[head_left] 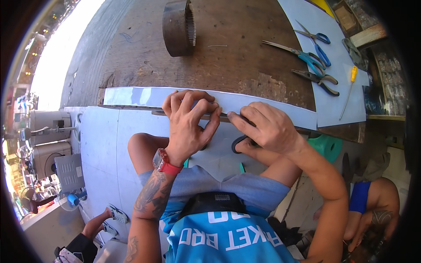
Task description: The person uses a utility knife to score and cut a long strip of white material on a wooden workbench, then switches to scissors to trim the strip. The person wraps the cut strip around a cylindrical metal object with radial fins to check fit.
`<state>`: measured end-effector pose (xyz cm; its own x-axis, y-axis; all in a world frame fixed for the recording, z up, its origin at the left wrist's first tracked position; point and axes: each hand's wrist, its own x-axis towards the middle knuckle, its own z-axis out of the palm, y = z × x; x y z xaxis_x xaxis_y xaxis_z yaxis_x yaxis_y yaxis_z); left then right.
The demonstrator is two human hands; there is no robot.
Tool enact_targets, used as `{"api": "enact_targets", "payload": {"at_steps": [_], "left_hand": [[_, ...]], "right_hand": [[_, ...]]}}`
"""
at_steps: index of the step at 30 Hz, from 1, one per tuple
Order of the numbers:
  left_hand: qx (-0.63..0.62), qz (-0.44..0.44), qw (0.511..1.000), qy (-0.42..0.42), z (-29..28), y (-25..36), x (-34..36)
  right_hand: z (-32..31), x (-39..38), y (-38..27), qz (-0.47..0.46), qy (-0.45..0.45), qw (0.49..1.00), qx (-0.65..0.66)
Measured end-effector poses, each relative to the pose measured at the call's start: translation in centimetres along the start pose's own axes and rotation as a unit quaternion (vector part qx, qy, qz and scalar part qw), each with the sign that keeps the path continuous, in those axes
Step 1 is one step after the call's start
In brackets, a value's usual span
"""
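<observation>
My left hand (189, 120) presses down on a pale blue-white sheet (131, 131) that hangs over the front edge of a worn wooden table (228, 57), fingers curled on the fold. Beside it, my right hand (267, 127) grips black-handled scissors (239, 142) with the fingers through the loops. The blades are hidden under the hand at the sheet's edge. The two hands touch at the fingertips. A red watch is on my left wrist.
A dark metal ring with inner teeth (179, 27) stands at the back. On another pale sheet (337, 87) at the right lie blue-handled scissors (313, 41), pliers (318, 79) and a yellow-handled screwdriver (348, 92). Another person (372, 206) crouches lower right.
</observation>
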<state>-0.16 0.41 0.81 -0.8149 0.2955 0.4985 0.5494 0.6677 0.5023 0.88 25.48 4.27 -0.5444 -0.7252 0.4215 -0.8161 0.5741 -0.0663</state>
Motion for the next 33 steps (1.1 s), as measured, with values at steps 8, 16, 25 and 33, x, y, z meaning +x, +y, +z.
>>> {"api": "enact_targets", "payload": {"at_steps": [8,16,25,33], "left_hand": [[0.005,-0.01,1.0,-0.01,-0.1,0.3,0.1],[-0.01,-0.015,0.999,-0.05,0.0,1.4,0.2],[0.011,-0.018,0.999,-0.029,1.3,1.4,-0.3],[0.0,-0.05,0.997,-0.058,0.7,1.9,0.2]], "right_hand": [[0.0,0.5,0.0,0.011,0.004,1.0,0.028],[-1.3,0.0,0.6,0.001,-0.025,1.0,-0.013],[-0.3,-2.8,1.1,-0.014,0.042,0.995,-0.086],[-0.6,-2.4,1.5,-0.006,0.016,1.0,-0.007]]}}
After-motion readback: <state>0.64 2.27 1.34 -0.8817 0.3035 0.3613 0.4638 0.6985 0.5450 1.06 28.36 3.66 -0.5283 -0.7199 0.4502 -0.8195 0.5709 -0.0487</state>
